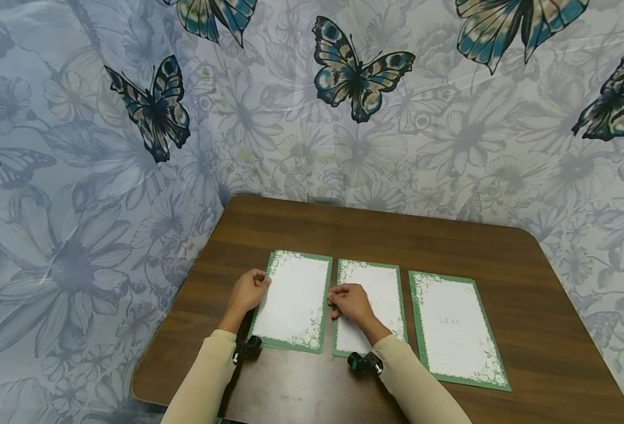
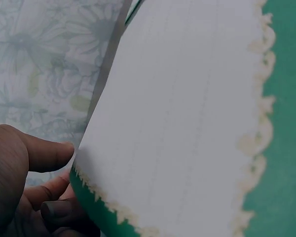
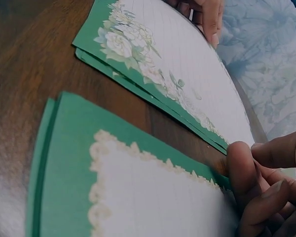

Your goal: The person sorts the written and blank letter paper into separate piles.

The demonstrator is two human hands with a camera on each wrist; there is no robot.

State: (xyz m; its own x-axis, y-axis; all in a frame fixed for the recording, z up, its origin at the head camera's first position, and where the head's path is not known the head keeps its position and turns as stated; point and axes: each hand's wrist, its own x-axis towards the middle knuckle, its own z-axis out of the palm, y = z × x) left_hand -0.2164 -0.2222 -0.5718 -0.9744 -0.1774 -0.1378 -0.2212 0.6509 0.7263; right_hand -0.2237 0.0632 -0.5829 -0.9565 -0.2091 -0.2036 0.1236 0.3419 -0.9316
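A green-bordered sheet of paper (image 1: 297, 303) with a white lined middle and pale flowers lies on top of a second green-edged sheet at the left. My left hand (image 1: 249, 290) pinches its left edge; in the left wrist view the thumb (image 2: 52, 154) is at the edge with fingers curled below. At its right edge, my right hand (image 1: 351, 303) has thumb and fingertips closed together on the border. This hand hovers over part of a middle paper stack (image 1: 373, 290). In the right wrist view the held sheet (image 3: 187, 64) bows slightly above the one beneath.
A third green-bordered sheet (image 1: 457, 347) with faint writing in its centre lies at the right. All the papers are on a brown wooden table (image 1: 386, 232) with rounded corners. Butterfly-and-flower patterned cloth (image 1: 285, 129) hangs behind and to the left.
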